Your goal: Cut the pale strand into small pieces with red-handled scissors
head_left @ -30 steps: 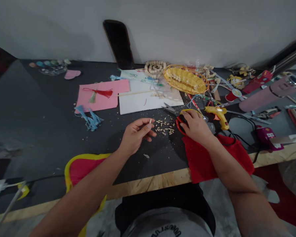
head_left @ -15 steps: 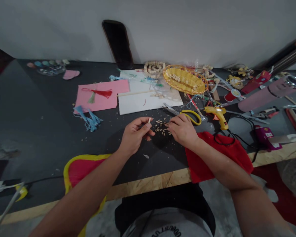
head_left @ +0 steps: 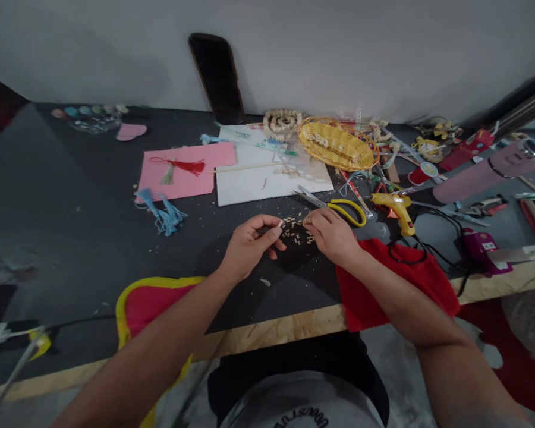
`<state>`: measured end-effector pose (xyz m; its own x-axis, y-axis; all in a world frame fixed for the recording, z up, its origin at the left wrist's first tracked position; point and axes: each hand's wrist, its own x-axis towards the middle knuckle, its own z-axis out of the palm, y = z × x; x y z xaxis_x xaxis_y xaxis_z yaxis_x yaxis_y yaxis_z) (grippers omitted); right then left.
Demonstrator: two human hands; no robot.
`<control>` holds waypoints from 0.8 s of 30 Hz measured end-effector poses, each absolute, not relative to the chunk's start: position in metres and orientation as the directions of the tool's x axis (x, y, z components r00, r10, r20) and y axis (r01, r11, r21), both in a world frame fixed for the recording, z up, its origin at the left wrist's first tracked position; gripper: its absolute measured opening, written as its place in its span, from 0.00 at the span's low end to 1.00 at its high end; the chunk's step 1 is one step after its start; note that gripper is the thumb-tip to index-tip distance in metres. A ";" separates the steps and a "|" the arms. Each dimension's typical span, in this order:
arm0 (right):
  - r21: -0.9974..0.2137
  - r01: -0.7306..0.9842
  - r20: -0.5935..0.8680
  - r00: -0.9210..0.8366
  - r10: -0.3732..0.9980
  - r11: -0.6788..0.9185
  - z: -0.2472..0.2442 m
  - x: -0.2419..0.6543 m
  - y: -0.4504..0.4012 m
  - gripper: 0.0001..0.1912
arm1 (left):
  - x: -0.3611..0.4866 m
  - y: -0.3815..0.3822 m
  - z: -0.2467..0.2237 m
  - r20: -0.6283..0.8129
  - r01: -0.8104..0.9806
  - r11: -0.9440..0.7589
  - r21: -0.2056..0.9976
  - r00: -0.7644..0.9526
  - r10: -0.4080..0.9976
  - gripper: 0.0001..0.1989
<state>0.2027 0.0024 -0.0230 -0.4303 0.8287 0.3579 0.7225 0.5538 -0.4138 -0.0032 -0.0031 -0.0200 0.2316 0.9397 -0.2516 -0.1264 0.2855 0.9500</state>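
My left hand [head_left: 251, 245] pinches a short pale stick [head_left: 280, 224] between thumb and forefinger, its end showing past the fingertips. Across a small gap, the fingers of my right hand [head_left: 332, 236] are pressed together, and whatever they hold is too small to make out. Several tiny pale wooden pieces [head_left: 296, 233] lie scattered on the dark tabletop between both hands. Just beyond my right hand rest scissors [head_left: 346, 211] with yellow handles, their blades partly open and pointing up-left.
Behind are a white board [head_left: 236, 187], pink sheet [head_left: 182, 185], blue tassels [head_left: 167, 217] and yellow wicker basket [head_left: 334, 157]. On the right lie a yellow glue gun [head_left: 395, 208], red cloth [head_left: 396, 285] and pink bottle [head_left: 477, 178]. A phone [head_left: 217, 77] leans on the wall.
My left hand has moved slightly right with the pale stick, closer to my right hand. The right hand has lifted a little from the scattered pieces, its fingers still together.
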 end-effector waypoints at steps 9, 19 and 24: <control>-0.579 0.533 0.466 -0.405 0.787 0.617 -0.019 0.198 -0.010 0.06 | 0.002 -0.008 -0.014 -0.342 -0.067 0.404 0.912 0.421 0.840 0.18; -0.623 0.524 0.435 -0.386 0.814 0.581 -0.019 0.197 -0.014 0.07 | 0.003 -0.010 -0.012 -0.347 -0.022 0.409 0.912 0.487 0.802 0.18; -0.607 0.491 0.479 -0.402 0.781 0.625 -0.016 0.197 -0.015 0.06 | 0.002 -0.012 -0.010 -0.348 -0.005 0.410 0.912 0.519 0.781 0.17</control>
<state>0.1974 -0.0146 -0.0163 -0.4021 0.7805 0.4787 0.4911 0.6251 -0.6067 0.0019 -0.0120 -0.0099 0.5190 0.7807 -0.3482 -0.0052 0.4102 0.9120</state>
